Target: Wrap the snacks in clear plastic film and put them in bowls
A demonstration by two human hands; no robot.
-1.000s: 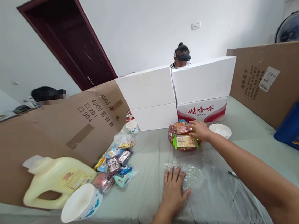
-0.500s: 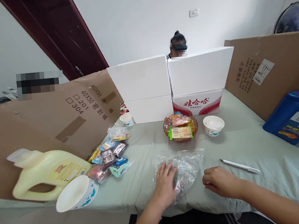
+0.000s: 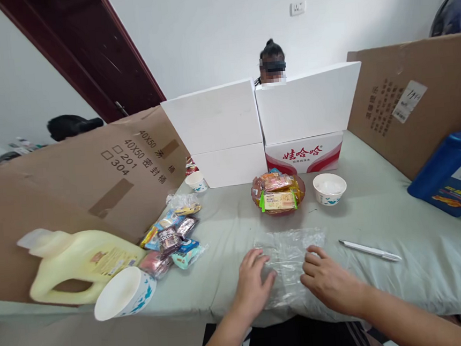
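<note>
A clear plastic bag (image 3: 287, 265) lies spread fairly flat on the green-clothed table in front of me. At its left edge my left hand (image 3: 253, 280) rests with the thumb spread away from the fingers. My right hand (image 3: 329, 281) is on the bag's right side, its fingers curled down and closed at the edge; the fingertips are partly hidden. To the right of that hand lies a white pen (image 3: 370, 250). Beyond the bag stands a reddish bowl (image 3: 281, 211) heaped with wrapped snacks (image 3: 279, 190), beside a white paper bowl (image 3: 329, 189).
On the left are a pile of packaged snacks (image 3: 172, 240), a tilted paper bowl (image 3: 126, 295) and a pale yellow jug (image 3: 83, 264). A blue bottle (image 3: 452, 175) stands right. Cardboard (image 3: 133, 165) and white boxes (image 3: 218, 120) wall the table; a person (image 3: 271, 56) sits behind.
The crumpled bag is now flatter and lies slightly farther right. My right hand has moved left and up onto its edge. My left hand has shifted to its left edge.
</note>
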